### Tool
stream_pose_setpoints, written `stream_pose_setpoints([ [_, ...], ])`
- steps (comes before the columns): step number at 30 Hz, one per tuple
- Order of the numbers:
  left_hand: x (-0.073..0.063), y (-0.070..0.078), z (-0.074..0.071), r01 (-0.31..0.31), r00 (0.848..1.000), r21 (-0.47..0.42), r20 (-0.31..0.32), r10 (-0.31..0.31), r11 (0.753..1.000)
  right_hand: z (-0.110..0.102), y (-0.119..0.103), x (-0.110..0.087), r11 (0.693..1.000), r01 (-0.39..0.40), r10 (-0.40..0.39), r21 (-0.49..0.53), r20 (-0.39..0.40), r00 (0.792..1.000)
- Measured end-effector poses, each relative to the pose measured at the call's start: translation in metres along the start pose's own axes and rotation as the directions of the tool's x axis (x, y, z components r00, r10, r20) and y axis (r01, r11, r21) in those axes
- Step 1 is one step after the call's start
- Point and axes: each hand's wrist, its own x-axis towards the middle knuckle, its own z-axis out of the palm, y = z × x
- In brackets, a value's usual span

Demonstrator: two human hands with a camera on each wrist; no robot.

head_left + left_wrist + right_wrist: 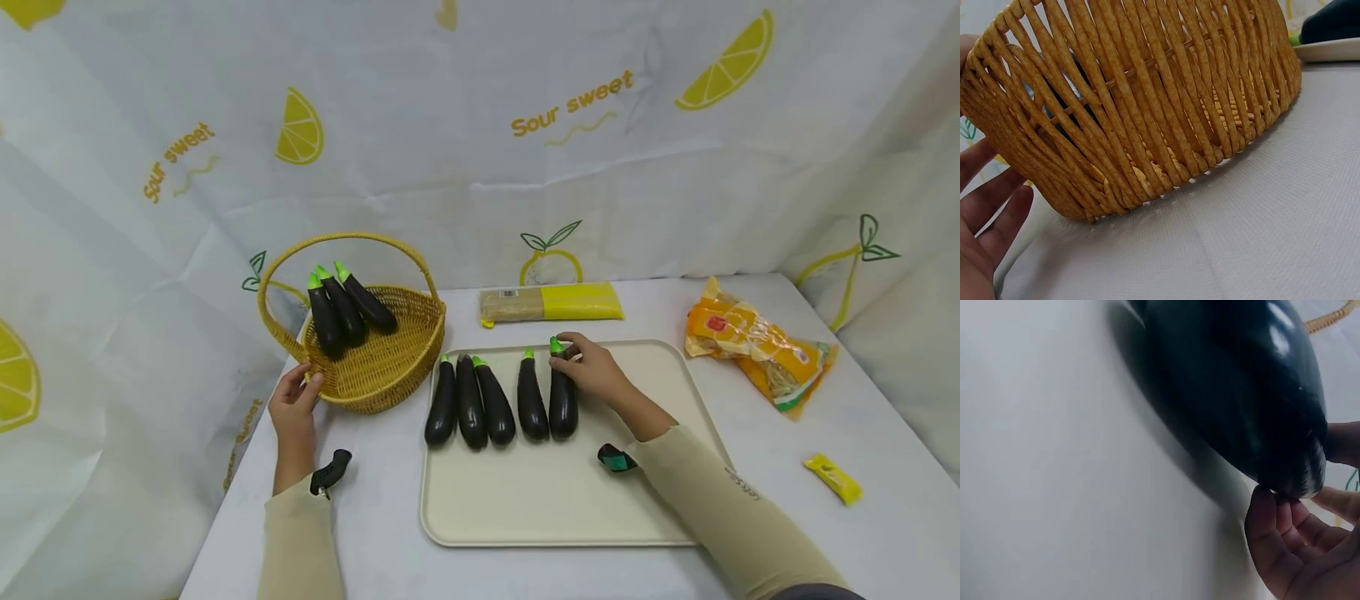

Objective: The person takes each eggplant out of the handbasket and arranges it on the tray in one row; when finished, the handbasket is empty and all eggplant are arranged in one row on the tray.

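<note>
Eggplant (pixel 564 406) pinched in right grip (pixel 597 371), cropped in right wrist view, left grip (pixel 293 407) at basket (pixel 378 398), hold unclear

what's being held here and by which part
The right hand holds the rightmost eggplant by its stem end. The left hand is at the left side of the basket; whether it grips is unclear.
</note>
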Motion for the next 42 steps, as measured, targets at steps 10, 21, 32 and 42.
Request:
stream_pose_setpoints([
  [10, 0.001, -0.005, -0.001, 0.002, 1.0, -0.032, -0.016, -0.003, 0.999, 0.015, -0.009, 0.005, 0.988, -0.045, 0.045, -0.148, -0.004, 0.999],
  [21, 0.001, -0.004, 0.001, 0.002, 1.0, -0.047, -0.021, -0.003, 0.999, 0.018, -0.011, 0.002, 0.972, -0.048, 0.033, -0.229, -0.066, 0.997],
  [32, 0.004, 0.002, 0.002, 0.025, 1.0, 0.0, 0.008, -0.025, 1.0, 0.0, -0.028, 0.012, 0.976, -0.012, -0.007, -0.219, -0.086, 0.996],
  [42, 0.004, -0.003, 0.002, 0.01, 1.0, -0.061, -0.026, -0.012, 0.998, 0.031, -0.125, 0.043, 0.952, 0.214, -0.206, -0.218, 0.057, 0.977],
])
